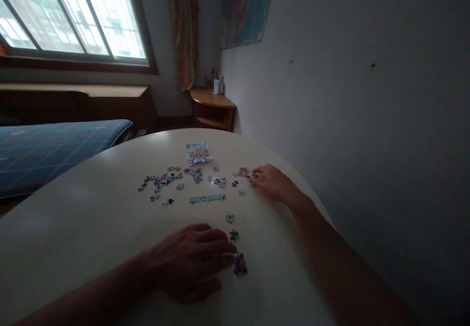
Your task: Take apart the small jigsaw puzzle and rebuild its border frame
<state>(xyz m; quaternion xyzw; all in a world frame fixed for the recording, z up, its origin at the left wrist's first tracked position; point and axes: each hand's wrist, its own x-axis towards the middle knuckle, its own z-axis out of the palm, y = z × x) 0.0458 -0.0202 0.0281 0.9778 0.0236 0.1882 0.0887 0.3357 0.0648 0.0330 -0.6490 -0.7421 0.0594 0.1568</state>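
Observation:
My left hand (198, 262) lies low over the near part of the table, its fingers stretched out to the right and the thumb apart. Its fingertips are beside a dark purplish puzzle piece (240, 264), with another puzzle piece (234, 235) just above them. Farther off, my right hand (271, 181) reaches to the right end of the loose pieces, fingers slightly bent and apart around a small puzzle piece (254, 174). A cluster of puzzle pieces (243, 172) lies just left of its fingertips. Between the hands is a joined light-blue puzzle strip (207, 198).
Several loose blue puzzle pieces (161, 180) are scattered on the left of the white table (110, 184). Behind them lies a printed picture sheet (198, 153). A wall (367, 145) runs along the right; a blue plaid mattress (55, 145) is at left.

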